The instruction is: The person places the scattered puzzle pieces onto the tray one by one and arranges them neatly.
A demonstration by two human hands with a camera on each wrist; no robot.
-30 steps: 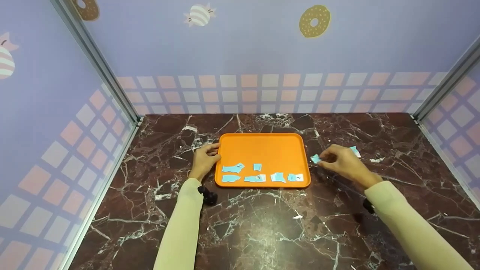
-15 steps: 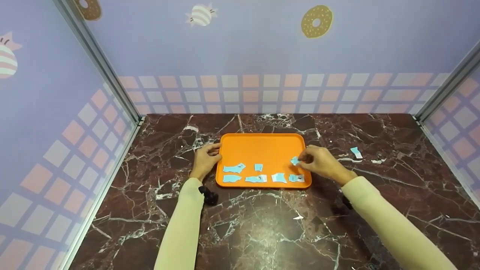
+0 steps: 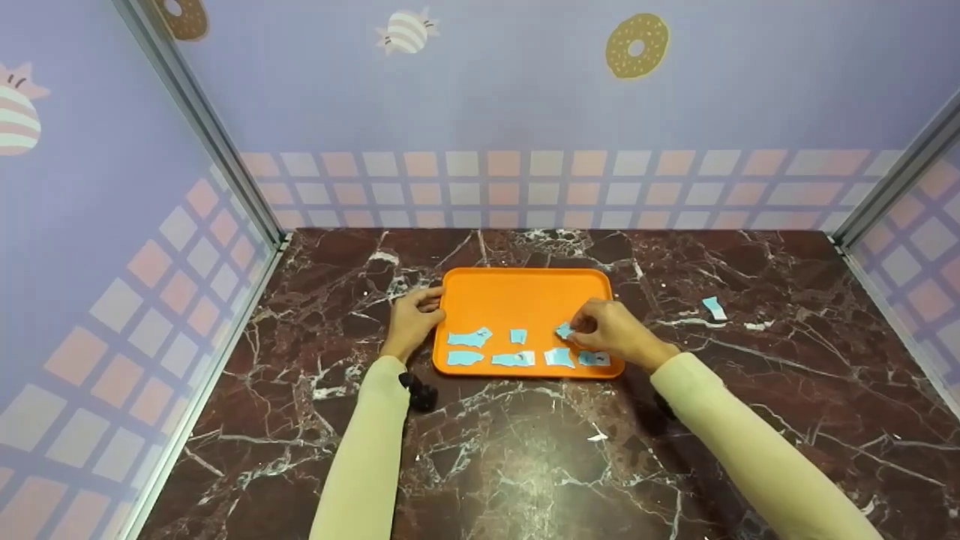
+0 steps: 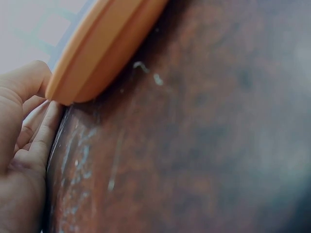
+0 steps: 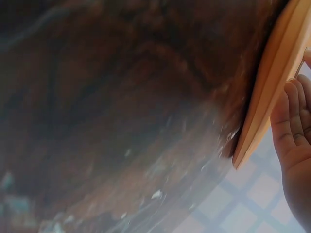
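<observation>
An orange tray (image 3: 525, 289) lies on the dark marbled table. My left hand (image 3: 412, 322) grips its left rim; in the left wrist view the thumb (image 4: 36, 75) lies at the rim and the fingers at the outer edge. Over the tray's right half, my right hand (image 3: 611, 330) pinches a small light-blue paper scrap (image 3: 565, 331) between thumb and fingers. Below it sit a torn blue-and-white piece (image 3: 559, 358) and another piece (image 3: 595, 359) near the right corner. Further left are a small squarish scrap (image 3: 518, 336) and a long torn strip (image 3: 469, 337).
Along the tray's front edge lie two more pieces, a blue scrap (image 3: 465, 358) and a blue-and-white strip (image 3: 513, 359). One loose paper scrap (image 3: 715, 308) is on the table right of the tray. Patterned lilac walls (image 3: 480, 90) close off the back and sides.
My right hand has carried the pinched scrap leftward from the table beside the tray to over its right half. The left hand stays at the left rim.
</observation>
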